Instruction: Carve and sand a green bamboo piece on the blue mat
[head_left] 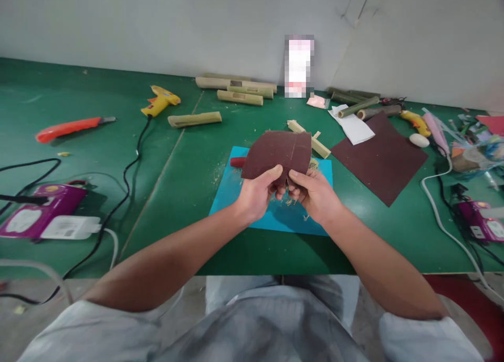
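Matt, rough-looking paper is shown by the held brown sheet (275,152); at twelve o'clock, smooth wood by the bamboo tubes (252,100); at ten, smooth plastic by the glue gun (160,101).

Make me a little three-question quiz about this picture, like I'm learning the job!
1. True or false: the bare left hand and bare right hand both hold the curved, dark brown sheet.
2. Which lies toward the far left of the flat green tabletop? A) the white egg-shaped object; B) the long, orange-handled bladed tool; C) the small pink bag.
3. Fill in: under both hands, the flat rectangular sheet is coloured ____.

Key: 1 true; 2 B; 3 blue.
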Demonstrator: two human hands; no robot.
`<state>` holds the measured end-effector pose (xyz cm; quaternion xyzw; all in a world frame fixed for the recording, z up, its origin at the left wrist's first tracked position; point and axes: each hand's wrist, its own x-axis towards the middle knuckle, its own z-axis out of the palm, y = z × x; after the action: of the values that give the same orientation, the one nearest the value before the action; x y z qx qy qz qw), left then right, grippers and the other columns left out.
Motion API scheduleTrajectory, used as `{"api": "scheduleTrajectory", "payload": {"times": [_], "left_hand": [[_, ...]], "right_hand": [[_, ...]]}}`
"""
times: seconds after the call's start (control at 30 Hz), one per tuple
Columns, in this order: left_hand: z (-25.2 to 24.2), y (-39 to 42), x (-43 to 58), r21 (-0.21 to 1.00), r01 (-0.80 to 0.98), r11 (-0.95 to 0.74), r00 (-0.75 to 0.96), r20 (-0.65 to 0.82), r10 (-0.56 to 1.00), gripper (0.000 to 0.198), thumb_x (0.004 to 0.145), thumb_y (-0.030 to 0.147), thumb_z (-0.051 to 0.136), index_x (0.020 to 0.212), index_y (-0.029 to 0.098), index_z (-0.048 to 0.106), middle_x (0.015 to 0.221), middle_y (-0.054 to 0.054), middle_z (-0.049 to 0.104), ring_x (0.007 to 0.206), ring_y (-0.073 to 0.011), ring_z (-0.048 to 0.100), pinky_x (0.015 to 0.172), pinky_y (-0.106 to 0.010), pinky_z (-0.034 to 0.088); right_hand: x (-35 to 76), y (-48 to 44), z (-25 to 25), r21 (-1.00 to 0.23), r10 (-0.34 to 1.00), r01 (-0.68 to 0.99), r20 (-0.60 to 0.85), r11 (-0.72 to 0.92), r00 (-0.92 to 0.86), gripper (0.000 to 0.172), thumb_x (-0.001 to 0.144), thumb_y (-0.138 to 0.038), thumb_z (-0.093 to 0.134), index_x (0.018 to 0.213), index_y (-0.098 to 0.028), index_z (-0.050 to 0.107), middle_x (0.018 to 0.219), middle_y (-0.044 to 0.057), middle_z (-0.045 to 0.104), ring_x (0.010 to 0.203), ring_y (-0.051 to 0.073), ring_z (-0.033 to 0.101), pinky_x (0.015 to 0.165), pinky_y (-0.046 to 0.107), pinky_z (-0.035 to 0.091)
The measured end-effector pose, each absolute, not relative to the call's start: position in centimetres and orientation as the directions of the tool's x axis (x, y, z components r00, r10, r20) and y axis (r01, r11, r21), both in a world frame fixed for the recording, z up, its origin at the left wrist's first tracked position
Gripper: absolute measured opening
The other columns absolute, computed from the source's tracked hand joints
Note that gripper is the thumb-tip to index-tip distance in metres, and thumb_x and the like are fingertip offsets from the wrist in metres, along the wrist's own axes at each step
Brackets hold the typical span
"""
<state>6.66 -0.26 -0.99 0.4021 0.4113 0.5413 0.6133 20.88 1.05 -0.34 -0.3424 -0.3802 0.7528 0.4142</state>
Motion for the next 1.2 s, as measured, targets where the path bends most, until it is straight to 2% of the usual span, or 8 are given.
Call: {"api": "scheduleTrajectory", "payload": {"times": [0.13, 0.37, 0.53, 0.63, 0.7, 0.8, 0.87, 1.2], "left_hand": [[-1.1, -0.3, 6.6, 0.940, -0.332, 0.071, 0.094, -0.042, 0.995, 0.037, 0.087, 0.045, 0.062, 0.064, 0.017, 0.061, 0.055, -0.002, 0.058, 0.045, -0.0114, 0.050, 0.041, -0.026, 0.038], [-1.4, -0.6, 6.5, 0.969, -0.237, -0.068, 0.057, 0.084, 0.995, 0.033, 0.083, 0.052, 0.071, 0.077, 0.020, 0.064, 0.062, -0.001, 0.060, 0.049, -0.0138, 0.053, 0.048, -0.030, 0.045], [-1.2, 0.5, 5.2, 0.939, -0.345, -0.003, 0.056, 0.024, 0.998, 0.063, 0.083, 0.079, 0.048, 0.090, 0.020, 0.070, 0.069, -0.008, 0.067, 0.067, -0.0263, 0.068, 0.051, -0.036, 0.052], [-0.6, 1.7, 4.2, 0.927, -0.354, 0.122, 0.111, -0.088, 0.990, 0.071, 0.082, 0.083, 0.044, 0.091, 0.018, 0.072, 0.070, -0.012, 0.068, 0.078, -0.0327, 0.071, 0.059, -0.041, 0.057], [-0.3, 2.3, 3.8, 0.925, -0.333, 0.182, 0.146, -0.140, 0.979, 0.064, 0.081, 0.077, 0.054, 0.091, 0.017, 0.072, 0.071, -0.011, 0.069, 0.080, -0.0336, 0.072, 0.063, -0.043, 0.059], [0.1, 2.5, 3.6, 0.936, -0.279, 0.217, 0.156, -0.178, 0.971, 0.043, 0.075, 0.053, 0.077, 0.094, 0.015, 0.074, 0.080, -0.010, 0.074, 0.084, -0.0324, 0.073, 0.072, -0.042, 0.061], [0.4, 2.3, 3.6, 0.942, -0.249, 0.225, 0.175, -0.185, 0.967, 0.036, 0.072, 0.041, 0.082, 0.096, 0.014, 0.075, 0.085, -0.011, 0.075, 0.088, -0.0325, 0.073, 0.078, -0.043, 0.061], [0.2, 2.6, 3.0, 0.935, -0.232, 0.267, 0.245, -0.209, 0.947, 0.034, 0.070, 0.034, 0.084, 0.098, 0.014, 0.077, 0.089, -0.013, 0.076, 0.088, -0.0351, 0.074, 0.081, -0.052, 0.062]], "right_hand": [[21.0, 1.1, -0.1, -0.866, 0.878, -0.347, -0.190, -0.361, -0.440, 0.036, 0.072, -0.048, 0.081, 0.062, -0.020, 0.059, 0.056, -0.004, 0.052, 0.050, 0.008, 0.043, 0.048, 0.025, 0.034], [21.5, 0.8, 0.4, -0.933, 0.937, -0.297, -0.098, -0.204, -0.336, 0.025, 0.082, -0.048, 0.072, 0.081, -0.023, 0.069, 0.063, 0.000, 0.063, 0.056, 0.015, 0.057, 0.055, 0.031, 0.043], [22.0, 1.3, 0.7, -0.936, 0.969, -0.299, -0.123, -0.185, -0.214, 0.025, 0.073, -0.046, 0.078, 0.079, -0.024, 0.068, 0.071, -0.001, 0.066, 0.060, 0.015, 0.056, 0.059, 0.032, 0.046], [22.6, 2.0, 0.5, -0.944, 0.972, -0.289, -0.102, -0.162, -0.211, 0.025, 0.072, -0.045, 0.079, 0.082, -0.024, 0.071, 0.074, 0.000, 0.067, 0.065, 0.016, 0.058, 0.064, 0.034, 0.049], [23.0, 2.4, 0.2, -0.946, 0.967, -0.288, -0.075, -0.146, -0.242, 0.024, 0.072, -0.043, 0.079, 0.087, -0.024, 0.073, 0.079, 0.000, 0.070, 0.069, 0.017, 0.062, 0.071, 0.036, 0.051], [23.3, 2.6, -0.1, -0.952, 0.958, -0.267, -0.071, -0.148, -0.278, 0.023, 0.073, -0.040, 0.080, 0.088, -0.024, 0.074, 0.081, 0.001, 0.073, 0.074, 0.019, 0.066, 0.077, 0.039, 0.053], [23.4, 2.6, -0.2, -0.957, 0.962, -0.246, -0.087, -0.152, -0.257, 0.023, 0.075, -0.043, 0.078, 0.086, -0.023, 0.075, 0.082, 0.002, 0.073, 0.076, 0.020, 0.067, 0.078, 0.040, 0.054], [23.7, 2.9, 0.6, -0.958, 0.930, -0.209, -0.117, -0.199, -0.347, 0.032, 0.070, -0.049, 0.081, 0.086, -0.022, 0.075, 0.082, 0.003, 0.074, 0.080, 0.021, 0.067, 0.083, 0.044, 0.054]]}}
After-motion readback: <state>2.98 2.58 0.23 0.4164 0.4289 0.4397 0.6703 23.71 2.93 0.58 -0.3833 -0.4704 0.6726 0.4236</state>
